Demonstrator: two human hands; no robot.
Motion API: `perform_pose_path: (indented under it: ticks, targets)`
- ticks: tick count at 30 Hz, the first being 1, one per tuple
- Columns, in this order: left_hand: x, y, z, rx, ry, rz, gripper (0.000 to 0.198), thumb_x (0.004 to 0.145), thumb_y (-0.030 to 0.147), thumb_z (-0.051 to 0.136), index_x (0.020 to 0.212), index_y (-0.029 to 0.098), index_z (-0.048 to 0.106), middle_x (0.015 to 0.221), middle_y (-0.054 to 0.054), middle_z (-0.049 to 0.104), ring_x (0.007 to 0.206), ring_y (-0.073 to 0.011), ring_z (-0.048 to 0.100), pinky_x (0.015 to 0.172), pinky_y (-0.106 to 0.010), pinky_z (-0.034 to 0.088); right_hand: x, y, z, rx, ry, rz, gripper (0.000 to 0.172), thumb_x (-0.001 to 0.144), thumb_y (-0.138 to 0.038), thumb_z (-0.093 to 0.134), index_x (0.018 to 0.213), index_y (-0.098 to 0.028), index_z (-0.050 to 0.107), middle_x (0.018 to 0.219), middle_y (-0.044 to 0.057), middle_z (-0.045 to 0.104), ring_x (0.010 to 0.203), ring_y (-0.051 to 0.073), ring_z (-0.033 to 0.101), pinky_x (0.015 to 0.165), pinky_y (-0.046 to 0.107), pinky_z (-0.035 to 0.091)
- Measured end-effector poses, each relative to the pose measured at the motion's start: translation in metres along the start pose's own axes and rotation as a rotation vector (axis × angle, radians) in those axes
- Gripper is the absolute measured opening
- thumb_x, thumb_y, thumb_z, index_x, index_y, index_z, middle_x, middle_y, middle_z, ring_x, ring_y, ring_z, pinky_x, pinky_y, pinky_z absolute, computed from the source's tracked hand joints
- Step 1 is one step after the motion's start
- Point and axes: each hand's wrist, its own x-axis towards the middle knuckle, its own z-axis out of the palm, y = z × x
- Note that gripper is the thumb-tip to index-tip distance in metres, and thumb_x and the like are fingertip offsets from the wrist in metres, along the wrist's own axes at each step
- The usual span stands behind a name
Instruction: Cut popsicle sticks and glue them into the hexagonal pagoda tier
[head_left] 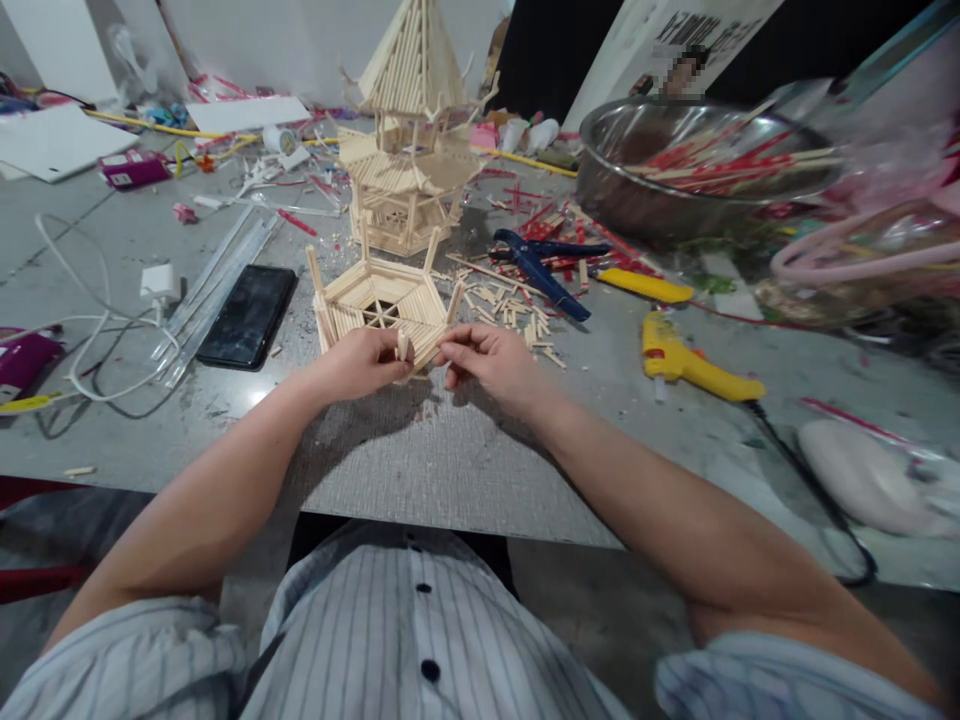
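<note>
In the head view, a hexagonal wooden-stick frame lies on the table before me, with upright posts at its corners and a spoked opening in its floor. My left hand is closed on its near edge, thumb and fingers around a short upright post. At the right front side of the frame, my right hand is closed in a pinch; what lies between the fingertips is too small to make out. Just behind stands a tiered stick pagoda with a pointed roof.
Cut stick pieces lie right of the frame, beside blue-handled pliers and a yellow cutter. Farther right are a yellow glue gun and a metal bowl of sticks. A phone and white cable lie left.
</note>
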Motion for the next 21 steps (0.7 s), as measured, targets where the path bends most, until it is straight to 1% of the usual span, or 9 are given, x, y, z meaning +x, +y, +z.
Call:
perform_pose_path:
  ticks: [2, 4, 7, 10, 14, 17, 18, 20, 21]
  targets:
    - [0.000, 0.000, 0.001, 0.005, 0.017, 0.016, 0.008, 0.074, 0.014, 0.049, 0.071, 0.014, 0.056, 0.060, 0.003, 0.052, 0.056, -0.0073, 0.045, 0.056, -0.020, 0.034, 0.001, -0.004, 0.002, -0.047, -0.046, 0.018, 0.013, 0.069, -0.027, 0.065, 0.074, -0.016, 0.060, 0.063, -0.001, 0.062, 0.044, 0.007, 0.054, 0.043, 0.022, 0.046]
    - [0.000, 0.000, 0.002, 0.024, 0.029, 0.027, 0.008, 0.074, 0.013, 0.048, 0.071, 0.014, 0.055, 0.062, 0.003, 0.052, 0.058, -0.0075, 0.046, 0.058, -0.021, 0.035, 0.001, -0.012, 0.002, -0.121, -0.045, -0.015, 0.008, 0.070, -0.023, 0.063, 0.073, -0.016, 0.061, 0.061, -0.002, 0.061, 0.043, 0.007, 0.052, 0.043, 0.022, 0.045]
    - [0.000, 0.000, 0.003, 0.063, 0.035, 0.013, 0.008, 0.076, 0.015, 0.048, 0.072, 0.015, 0.055, 0.062, 0.002, 0.053, 0.058, -0.0076, 0.046, 0.059, -0.021, 0.035, 0.006, -0.026, -0.007, -0.203, 0.037, -0.103, 0.004, 0.072, -0.020, 0.061, 0.074, -0.016, 0.061, 0.059, -0.002, 0.059, 0.041, 0.007, 0.049, 0.042, 0.021, 0.043]
    - [-0.001, 0.000, 0.003, 0.103, 0.045, -0.001, 0.008, 0.077, 0.018, 0.049, 0.075, 0.015, 0.056, 0.065, 0.001, 0.055, 0.060, -0.0084, 0.048, 0.060, -0.022, 0.037, 0.020, -0.037, -0.027, -0.262, 0.163, -0.173, 0.001, 0.072, -0.016, 0.059, 0.074, -0.016, 0.059, 0.057, -0.003, 0.057, 0.040, 0.007, 0.047, 0.040, 0.022, 0.041]
    - [-0.001, 0.001, 0.003, 0.139, 0.051, -0.010, 0.011, 0.078, 0.021, 0.049, 0.078, 0.015, 0.058, 0.069, -0.001, 0.058, 0.062, -0.0097, 0.051, 0.061, -0.023, 0.038, 0.059, -0.033, -0.054, -0.371, 0.311, -0.234, 0.004, 0.075, -0.015, 0.056, 0.078, -0.016, 0.059, 0.064, 0.000, 0.059, 0.041, 0.008, 0.048, 0.042, 0.023, 0.040]
    - [-0.002, 0.002, 0.002, 0.123, 0.036, -0.027, 0.012, 0.078, 0.022, 0.048, 0.077, 0.016, 0.058, 0.068, 0.000, 0.058, 0.061, -0.0098, 0.052, 0.061, -0.023, 0.038, 0.096, -0.023, -0.063, -0.527, 0.310, -0.262, 0.011, 0.075, -0.017, 0.056, 0.085, -0.015, 0.062, 0.076, 0.003, 0.063, 0.047, 0.010, 0.053, 0.051, 0.028, 0.045]
    - [-0.002, 0.003, 0.001, 0.118, 0.032, -0.035, 0.012, 0.078, 0.022, 0.048, 0.077, 0.016, 0.058, 0.069, 0.000, 0.059, 0.061, -0.0100, 0.052, 0.061, -0.023, 0.038, 0.107, -0.020, -0.063, -0.580, 0.300, -0.268, 0.013, 0.075, -0.017, 0.056, 0.087, -0.015, 0.062, 0.079, 0.004, 0.064, 0.052, 0.012, 0.057, 0.056, 0.030, 0.047]
    - [-0.003, 0.004, 0.000, 0.113, 0.036, -0.054, 0.011, 0.078, 0.022, 0.048, 0.076, 0.017, 0.057, 0.070, -0.001, 0.059, 0.062, -0.0102, 0.053, 0.062, -0.024, 0.039, 0.128, -0.016, -0.061, -0.721, 0.276, -0.318, 0.017, 0.075, -0.015, 0.055, 0.089, -0.014, 0.064, 0.085, 0.006, 0.066, 0.072, 0.018, 0.063, 0.071, 0.035, 0.049]
    - [-0.003, 0.004, 0.000, 0.113, 0.040, -0.063, 0.011, 0.078, 0.022, 0.048, 0.076, 0.017, 0.057, 0.071, -0.001, 0.060, 0.063, -0.0103, 0.053, 0.062, -0.023, 0.039, 0.137, -0.015, -0.059, -0.797, 0.267, -0.337, 0.019, 0.075, -0.014, 0.055, 0.091, -0.013, 0.064, 0.089, 0.008, 0.066, 0.083, 0.021, 0.063, 0.078, 0.037, 0.048]
